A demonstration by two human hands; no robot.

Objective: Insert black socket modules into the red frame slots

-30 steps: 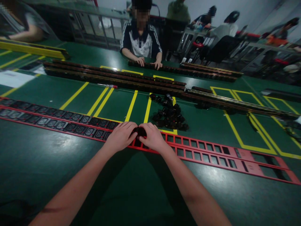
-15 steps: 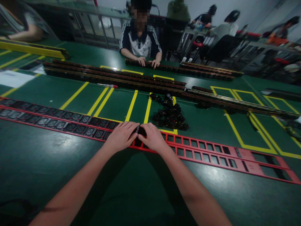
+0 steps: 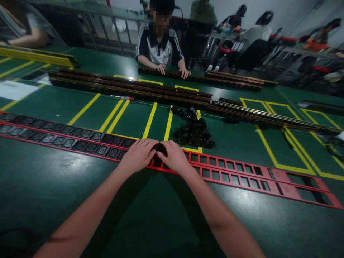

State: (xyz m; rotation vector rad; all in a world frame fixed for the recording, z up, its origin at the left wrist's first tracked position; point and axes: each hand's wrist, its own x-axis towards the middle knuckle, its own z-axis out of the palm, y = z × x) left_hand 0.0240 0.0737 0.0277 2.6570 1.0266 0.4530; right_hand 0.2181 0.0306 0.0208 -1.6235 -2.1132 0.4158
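Two long red frames (image 3: 242, 173) with rows of square cut-outs lie side by side across the green table (image 3: 150, 222). Their left part is filled with black sockets (image 3: 67, 138). My left hand (image 3: 138, 154) and my right hand (image 3: 173, 156) rest side by side on the frames at the end of the filled part. Between their fingertips they pinch a small black socket (image 3: 160, 147), which sits over a cut-out. Just behind the hands lies a pile of loose black sockets (image 3: 195, 130).
Long dark strips (image 3: 129, 89) lie across the middle of the table, with yellow floor-style lines (image 3: 150, 120) marked on it. A person in a dark and white shirt (image 3: 159, 46) works on another strip opposite. More people sit at benches at the back right.
My hands have stayed on the frames with only slight finger movement. The person opposite has moved one hand a little to the right along the strip.
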